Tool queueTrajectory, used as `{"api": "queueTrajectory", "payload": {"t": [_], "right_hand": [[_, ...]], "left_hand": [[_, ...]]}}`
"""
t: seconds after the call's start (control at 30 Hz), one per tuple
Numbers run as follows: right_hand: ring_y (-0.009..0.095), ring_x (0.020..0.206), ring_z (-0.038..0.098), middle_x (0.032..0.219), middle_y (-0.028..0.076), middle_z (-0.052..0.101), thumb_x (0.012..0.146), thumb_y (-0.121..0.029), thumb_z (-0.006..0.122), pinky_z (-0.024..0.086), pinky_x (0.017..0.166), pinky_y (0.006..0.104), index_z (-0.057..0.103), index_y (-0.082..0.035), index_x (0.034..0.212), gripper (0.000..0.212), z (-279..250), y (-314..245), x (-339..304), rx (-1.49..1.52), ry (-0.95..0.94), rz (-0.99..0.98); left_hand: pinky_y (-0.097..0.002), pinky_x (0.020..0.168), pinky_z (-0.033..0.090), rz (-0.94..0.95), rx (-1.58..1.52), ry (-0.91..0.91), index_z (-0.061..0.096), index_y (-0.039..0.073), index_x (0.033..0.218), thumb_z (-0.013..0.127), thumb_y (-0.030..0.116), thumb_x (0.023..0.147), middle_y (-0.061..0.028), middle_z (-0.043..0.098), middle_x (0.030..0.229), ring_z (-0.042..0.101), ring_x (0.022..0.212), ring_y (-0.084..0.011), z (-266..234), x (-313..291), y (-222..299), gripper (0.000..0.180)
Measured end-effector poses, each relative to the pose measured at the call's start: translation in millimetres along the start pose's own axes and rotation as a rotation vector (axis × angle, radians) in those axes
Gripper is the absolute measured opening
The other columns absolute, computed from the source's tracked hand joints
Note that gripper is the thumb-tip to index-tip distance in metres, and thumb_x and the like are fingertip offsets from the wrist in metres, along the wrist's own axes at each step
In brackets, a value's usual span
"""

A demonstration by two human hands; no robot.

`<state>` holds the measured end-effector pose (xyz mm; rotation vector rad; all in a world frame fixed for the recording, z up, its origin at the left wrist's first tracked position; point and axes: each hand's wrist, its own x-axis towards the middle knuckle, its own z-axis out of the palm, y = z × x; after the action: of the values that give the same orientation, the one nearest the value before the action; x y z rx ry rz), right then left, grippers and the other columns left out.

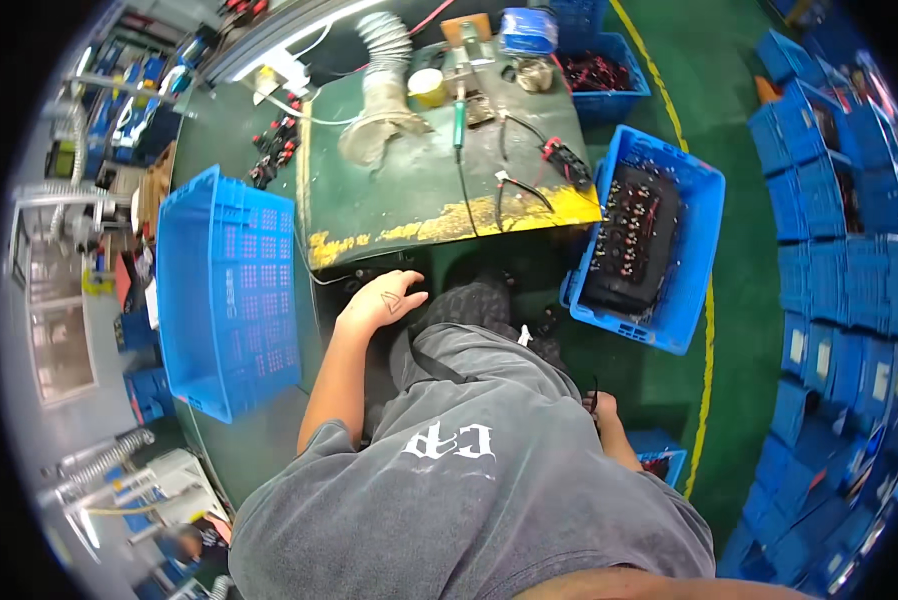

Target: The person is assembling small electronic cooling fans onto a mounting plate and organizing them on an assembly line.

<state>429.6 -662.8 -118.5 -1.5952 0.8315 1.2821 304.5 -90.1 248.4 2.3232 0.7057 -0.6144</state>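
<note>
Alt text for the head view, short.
A person in a grey shirt, seen from above, has the left hand near the front edge of a green workbench and the right hand low at their side. Pliers lie on the bench; a blue crate stands at left, a second crate with dark parts at right.

A long white tube light (pixel 321 30) glares upper left; shadow fills beneath the green, yellow-edged table (pixel 414 205); outer edges bend and blur.

Green worktable (pixel 369 200), its near edge yellow and worn, just beyond the spread left hand (pixel 384 302); small dark part (pixel 593 399) at the right hand (pixel 607 408), shape unclear; blue bin (pixel 659 443) of red and dark pieces, partly hidden, nearer and rightward.
</note>
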Motion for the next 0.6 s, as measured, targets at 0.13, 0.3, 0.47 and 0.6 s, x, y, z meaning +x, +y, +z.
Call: {"api": "queueTrajectory", "payload": {"t": [0.13,0.3,0.47,0.6], "right_hand": [[0.018,0.06,0.066,0.091,0.014,0.074,0.093,-0.02,0.065,0.045,0.045,0.0263,0.066,-0.002,0.117,0.03,37,-89,-35,-0.184,0.009,-0.169],[0.021,0.074,0.073,0.104,0.016,0.075,0.097,-0.023,0.061,0.054,0.057,0.0272,0.066,-0.003,0.122,0.033,100,-160,-64,-0.218,0.012,-0.336],[0.017,0.072,0.068,0.096,0.009,0.073,0.095,-0.026,0.063,0.054,0.061,0.0297,0.071,-0.005,0.116,0.031,151,-158,-69,-0.291,0.04,-0.354],[0.011,0.061,0.055,0.079,-0.001,0.063,0.09,-0.026,0.069,0.05,0.056,0.0307,0.076,-0.009,0.101,0.022,177,-155,-89,-0.773,-0.039,-0.476]], "left_hand": [[-0.0428,0.106,0.048,-0.029,-0.036,0.099,0.062,0.0,0.133,0.063,0.036,0.098,-0.023,0.067,0.129,0.061,0.123,-0.0383,4,-18,-40,0.051],[-0.0472,0.098,0.052,-0.058,0.026,0.141,0.067,0.001,0.125,0.067,0.042,0.094,-0.0239,0.071,0.115,0.066,0.113,-0.0407,-9,-17,-91,0.051],[-0.0452,0.099,0.05,0.006,-0.039,0.339,0.065,0.0,0.124,0.066,0.032,0.096,-0.0228,0.069,0.119,0.063,0.114,-0.04,-33,-1,-118,0.042],[-0.045,0.087,0.054,0.082,-0.409,0.354,0.069,0.001,0.107,0.062,0.026,0.096,-0.0213,0.071,0.102,0.068,0.099,-0.0394,8,6,-172,0.029]]}}
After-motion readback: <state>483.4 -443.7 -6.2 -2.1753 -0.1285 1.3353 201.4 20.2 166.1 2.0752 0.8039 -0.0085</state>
